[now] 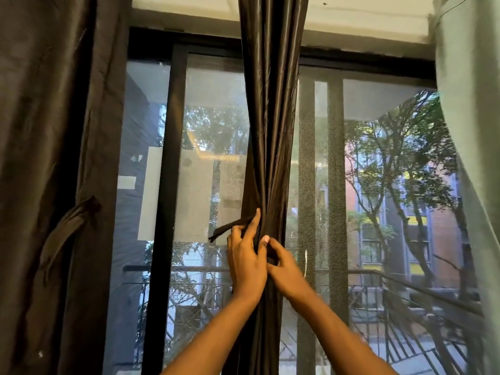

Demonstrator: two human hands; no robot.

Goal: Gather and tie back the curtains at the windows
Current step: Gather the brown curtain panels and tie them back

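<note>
A dark brown shiny curtain (270, 117) hangs gathered into a narrow bundle at the middle of the window. My left hand (247, 255) grips the bundle at its narrowest point and holds a dark tie strip (230, 228) whose loose end sticks out to the left. My right hand (284, 266) pinches the fabric or tie just to the right of it, thumb up against the bundle. A second dark curtain (54, 158) at the left hangs gathered, with a knotted tie (75, 217) round it.
A pale green curtain (473, 131) hangs at the right edge. Behind the curtains stand black-framed sliding panes (173, 185) with mesh screens, a balcony railing (405, 293), trees and buildings outside.
</note>
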